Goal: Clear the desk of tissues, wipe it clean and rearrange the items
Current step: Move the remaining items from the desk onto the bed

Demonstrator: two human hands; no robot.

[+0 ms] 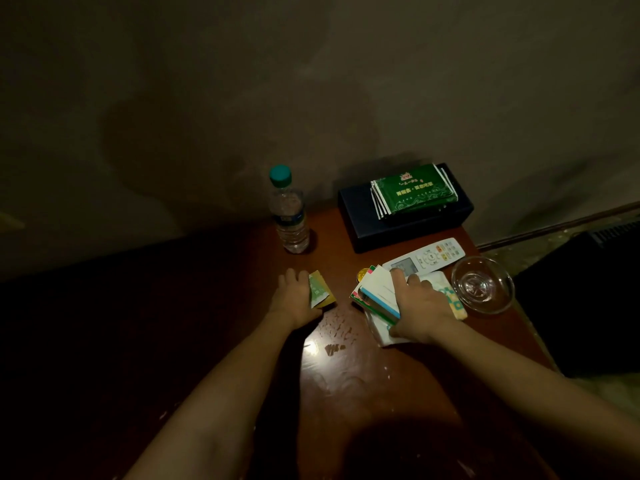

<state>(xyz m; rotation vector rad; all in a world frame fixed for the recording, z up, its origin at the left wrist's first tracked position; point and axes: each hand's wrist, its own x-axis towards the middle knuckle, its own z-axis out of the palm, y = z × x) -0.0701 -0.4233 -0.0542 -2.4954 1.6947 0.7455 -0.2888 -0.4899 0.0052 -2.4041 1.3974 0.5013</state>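
On the dark red-brown desk, my left hand rests on a small green-and-yellow packet, its fingers lying over the packet's left side. My right hand grips a stack of small cards and boxes from the right, thumb at the near end. Under that hand lies a white patterned cloth or tissue pack. A white remote lies just beyond the stack. Wet streaks shine on the desk between my hands.
A water bottle with a teal cap stands at the back. A dark box at the back right carries a green tissue pack. A glass bowl sits at the right edge. A small gold disc lies behind the stack.
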